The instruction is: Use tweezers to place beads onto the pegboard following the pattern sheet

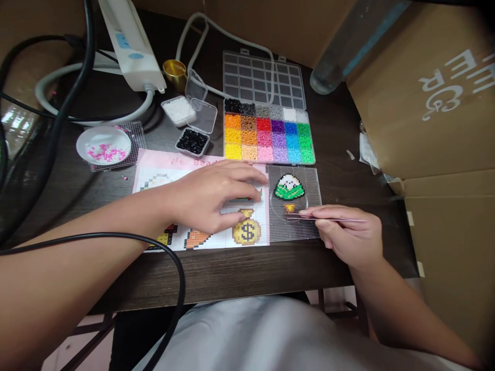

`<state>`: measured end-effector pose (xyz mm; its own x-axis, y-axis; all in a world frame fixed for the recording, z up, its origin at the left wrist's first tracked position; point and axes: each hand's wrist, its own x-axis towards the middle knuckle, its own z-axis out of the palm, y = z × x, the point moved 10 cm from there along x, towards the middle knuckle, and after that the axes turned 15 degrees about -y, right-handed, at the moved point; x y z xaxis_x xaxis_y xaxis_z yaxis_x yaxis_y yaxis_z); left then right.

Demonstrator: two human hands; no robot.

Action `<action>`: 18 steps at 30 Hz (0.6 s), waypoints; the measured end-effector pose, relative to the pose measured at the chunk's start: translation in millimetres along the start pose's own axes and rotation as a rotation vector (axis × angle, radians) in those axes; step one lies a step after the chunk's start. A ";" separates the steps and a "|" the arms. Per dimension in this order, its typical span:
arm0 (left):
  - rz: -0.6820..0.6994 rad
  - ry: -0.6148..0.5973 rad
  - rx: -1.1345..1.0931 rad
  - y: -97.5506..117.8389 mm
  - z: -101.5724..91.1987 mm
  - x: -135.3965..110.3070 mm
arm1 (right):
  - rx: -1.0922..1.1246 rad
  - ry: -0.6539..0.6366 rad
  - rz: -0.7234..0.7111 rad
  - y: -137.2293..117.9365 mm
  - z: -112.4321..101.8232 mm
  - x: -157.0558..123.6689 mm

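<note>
My right hand (350,234) pinches thin pinkish tweezers (342,219), their tips low over the clear pegboard (311,178). Just beyond the tips sits a small yellow and brown bead patch (289,207). Above that patch on the board is a bead figure (289,186) in white, green and black. My left hand (212,193) rests with its fingers spread over a printed pattern sheet (222,242), covering much of it. A money bag picture (246,231) shows below its thumb. Whether the tweezers grip a bead is too small to tell.
Behind the sheet lies an open bead box (269,131) sorted by colour. Left of it stand small boxes of white beads (180,110) and black beads (192,141). A dish (103,144) holds pink and white beads. A power strip (133,51) and a black cable (170,252) are near.
</note>
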<state>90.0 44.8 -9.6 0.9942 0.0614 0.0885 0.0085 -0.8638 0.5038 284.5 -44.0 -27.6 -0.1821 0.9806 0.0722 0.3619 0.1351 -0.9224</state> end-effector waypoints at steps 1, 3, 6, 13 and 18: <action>0.001 0.000 0.000 0.5 -0.2 0.0 | -0.030 -0.016 -0.035 -4.5 1.1 0.8; 0.005 0.006 -0.001 1.6 -1.0 -0.3 | -0.093 -0.036 -0.113 -15.3 3.1 2.3; 0.002 0.011 -0.007 1.7 -1.4 -0.7 | -0.154 -0.059 -0.224 -31.5 7.1 4.3; -0.011 -0.001 -0.015 -0.3 -0.1 -0.7 | -0.239 -0.119 -0.393 -51.4 18.0 -0.1; -0.005 -0.003 -0.018 -0.1 -0.5 -0.3 | -0.348 -0.143 -0.502 -59.4 25.0 -8.8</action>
<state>89.6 45.1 -9.3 0.9944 0.0640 0.0837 0.0113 -0.8543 0.5197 241.8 -64.1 17.0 -0.5192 0.7602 0.3905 0.4728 0.6361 -0.6098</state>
